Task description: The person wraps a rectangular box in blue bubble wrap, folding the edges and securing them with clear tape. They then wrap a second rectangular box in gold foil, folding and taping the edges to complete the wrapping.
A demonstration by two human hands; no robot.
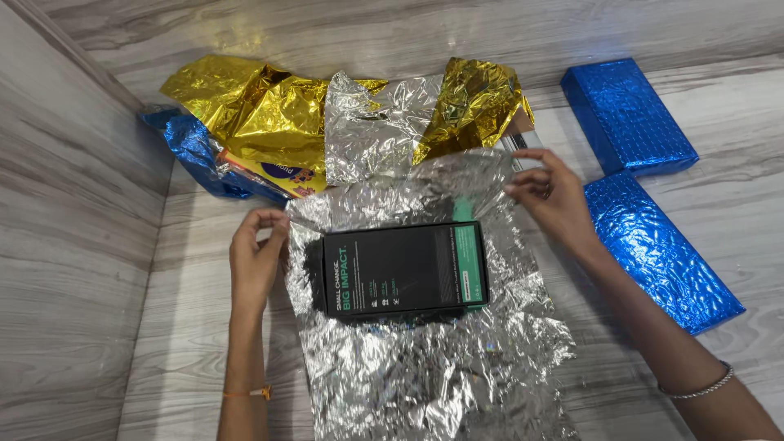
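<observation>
- Head view: a black box with a green end (406, 269) lies flat on a crinkled silver foil sheet (425, 367) spread on the grey wood-grain surface (98, 245).
- The left hand (255, 260) pinches the sheet's far left corner; the right hand (557, 196) pinches the far right edge, lifted over the box.
- Judgement: folding neatly calls for level hands, taut foil and a square box.
- Crumpled gold foil (269, 114) lies beyond; two blue-wrapped parcels (645, 188) sit right.
</observation>
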